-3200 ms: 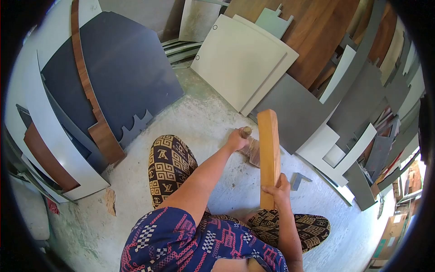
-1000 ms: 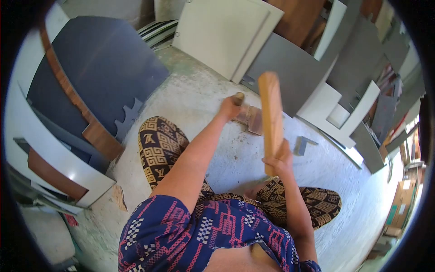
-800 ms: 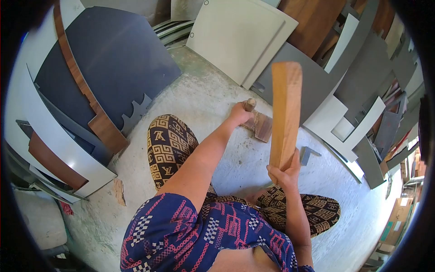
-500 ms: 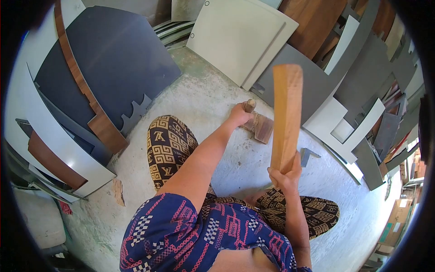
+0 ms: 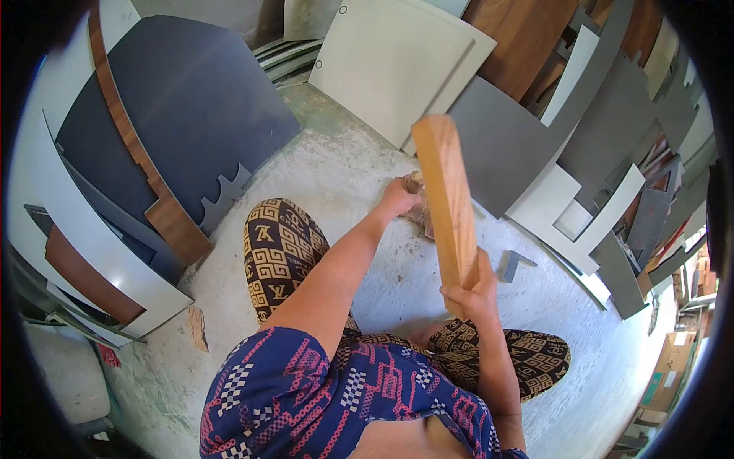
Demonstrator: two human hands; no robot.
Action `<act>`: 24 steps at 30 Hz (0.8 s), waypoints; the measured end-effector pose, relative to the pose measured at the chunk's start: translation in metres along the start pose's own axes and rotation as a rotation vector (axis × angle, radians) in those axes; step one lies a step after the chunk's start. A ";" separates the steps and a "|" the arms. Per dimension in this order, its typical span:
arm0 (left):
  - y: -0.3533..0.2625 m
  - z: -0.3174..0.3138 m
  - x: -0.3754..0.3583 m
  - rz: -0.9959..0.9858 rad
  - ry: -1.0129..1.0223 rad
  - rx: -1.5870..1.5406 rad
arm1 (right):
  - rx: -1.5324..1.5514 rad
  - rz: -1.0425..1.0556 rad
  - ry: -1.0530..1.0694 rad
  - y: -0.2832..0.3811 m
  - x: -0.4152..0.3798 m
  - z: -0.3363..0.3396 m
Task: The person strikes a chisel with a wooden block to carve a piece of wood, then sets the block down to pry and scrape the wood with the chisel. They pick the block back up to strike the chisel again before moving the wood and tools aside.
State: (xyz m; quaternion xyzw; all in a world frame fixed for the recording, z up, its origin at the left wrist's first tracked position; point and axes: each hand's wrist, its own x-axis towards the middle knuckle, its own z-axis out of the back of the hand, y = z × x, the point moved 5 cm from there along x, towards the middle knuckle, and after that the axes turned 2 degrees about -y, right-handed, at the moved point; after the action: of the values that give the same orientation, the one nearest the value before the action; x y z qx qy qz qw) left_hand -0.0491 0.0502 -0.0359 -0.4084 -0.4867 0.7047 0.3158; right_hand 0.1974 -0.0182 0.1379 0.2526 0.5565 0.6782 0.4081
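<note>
My right hand (image 5: 473, 294) is wrapped around the lower end of a thick, light-brown wooden block (image 5: 446, 191), long and squared, which it holds up over the floor. Farther forward, my left hand (image 5: 398, 198) is closed on a short, round-ended wooden handle (image 5: 413, 182). Right beside those fingers is a flat, worn brown piece of wood (image 5: 418, 216), partly hidden behind the raised block. A small grey L-shaped piece (image 5: 511, 265) lies on the floor to the right of the block.
Dark grey panels (image 5: 191, 99) and a curved white sheet (image 5: 99, 199) lean at the left. A cream panel (image 5: 390, 61) stands ahead. Stacked board offcuts (image 5: 604, 214) fill the right side. A wood scrap (image 5: 197, 329) lies on the pale floor (image 5: 367, 306) near my left knee.
The long wooden block in my right hand has swung left and tilted, and now overlaps the brown wood piece. My left hand stays in about the same place.
</note>
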 end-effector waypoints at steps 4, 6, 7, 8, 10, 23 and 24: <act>0.007 -0.002 0.006 -0.096 0.002 -0.026 | 0.001 0.054 -0.066 0.004 -0.002 0.005; 0.005 -0.001 0.004 -0.087 -0.014 0.009 | 0.004 0.078 -0.076 0.006 -0.004 0.007; 0.002 0.000 0.002 -0.082 -0.021 0.027 | 0.007 0.089 -0.082 0.006 -0.006 0.007; 0.002 0.001 0.002 -0.089 -0.029 0.046 | 0.005 0.092 -0.087 0.005 -0.007 0.007; 0.001 0.001 0.003 -0.107 -0.043 0.086 | 0.001 0.103 -0.103 0.003 -0.009 0.006; 0.002 -0.005 0.005 -0.118 -0.004 -0.068 | -0.200 -0.090 -0.050 -0.027 -0.001 -0.004; -0.002 -0.006 0.001 -0.141 0.016 -0.146 | -0.193 -0.122 -0.011 -0.039 0.003 -0.006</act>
State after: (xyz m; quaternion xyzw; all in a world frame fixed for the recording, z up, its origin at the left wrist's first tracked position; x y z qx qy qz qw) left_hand -0.0441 0.0543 -0.0351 -0.4007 -0.5616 0.6402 0.3380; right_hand 0.2013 -0.0170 0.0989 0.1815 0.5009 0.7009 0.4741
